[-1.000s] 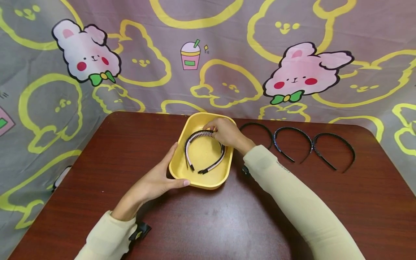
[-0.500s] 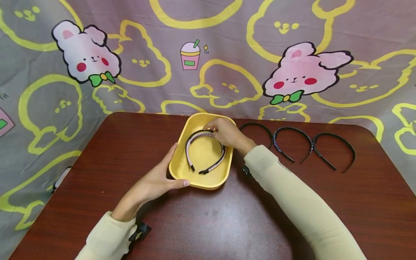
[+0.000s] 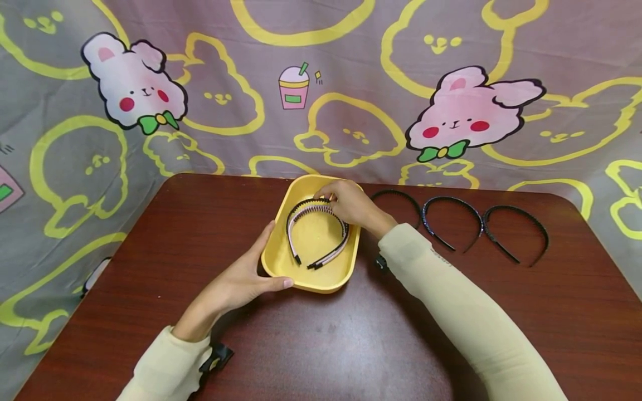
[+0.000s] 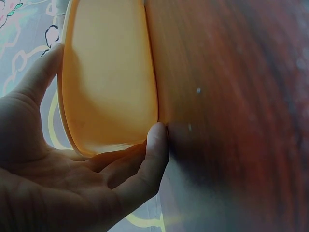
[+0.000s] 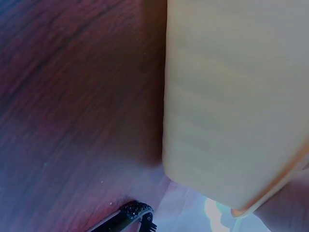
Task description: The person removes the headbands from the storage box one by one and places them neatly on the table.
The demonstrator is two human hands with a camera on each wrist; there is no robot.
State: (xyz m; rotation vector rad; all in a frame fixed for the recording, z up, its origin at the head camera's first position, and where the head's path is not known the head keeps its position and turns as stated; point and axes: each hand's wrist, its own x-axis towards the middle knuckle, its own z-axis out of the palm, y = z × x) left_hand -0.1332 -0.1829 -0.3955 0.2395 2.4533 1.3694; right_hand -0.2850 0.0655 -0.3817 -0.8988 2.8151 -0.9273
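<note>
A yellow plastic box (image 3: 268,266) stands on the table, seen from above in the head view. My left hand (image 3: 241,281) grips its near left corner, the thumb along the front rim; in the left wrist view the fingers (image 4: 155,145) curl against the box's side. My right hand (image 3: 353,206) reaches in over the right rim and pinches the top of the hair hoops inside. Among these are a pale pink headband (image 3: 293,234) and a black toothed headband (image 3: 296,207), lying nested with their ends toward me. The right fingertips are partly hidden behind the hand.
Three dark headbands lie in a row right of the box: a black one (image 3: 401,191), a blue glittery one (image 3: 426,220) and another black one (image 3: 534,223). The brown table (image 3: 321,345) ends at a patterned cloth (image 3: 225,150) behind.
The headbands in the box have spread slightly, the black and pink hoops showing further apart at the top. Both hands stay nearly in place.
</note>
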